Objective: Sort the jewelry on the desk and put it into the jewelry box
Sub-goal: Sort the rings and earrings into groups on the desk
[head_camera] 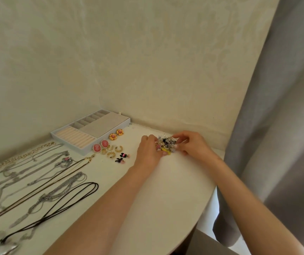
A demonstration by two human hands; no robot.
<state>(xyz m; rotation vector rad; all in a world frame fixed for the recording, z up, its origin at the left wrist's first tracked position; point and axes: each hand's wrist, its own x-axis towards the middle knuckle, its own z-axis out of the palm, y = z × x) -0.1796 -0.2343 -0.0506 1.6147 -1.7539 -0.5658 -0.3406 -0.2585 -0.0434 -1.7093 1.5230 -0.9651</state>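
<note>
**Teasing one piece out of the pile**

Necklaces lie left of the box, and paired earrings sit just in front of it. Right of the box, the left hand curls closely round the pile. The right hand pinches the pile's right edge. Best to steady the heap and lift one piece slowly, so hooks don't snag.

Wall: cream wallpaper with a faint tone-on-tone damask pattern, its two faces meeting in a corner at centre left. Curtain: plain grey fabric, hanging in long folds down the right side, overlapping the wall's right edge. Small white object: at the wall's foot near the corner, too small to identify.
</note>
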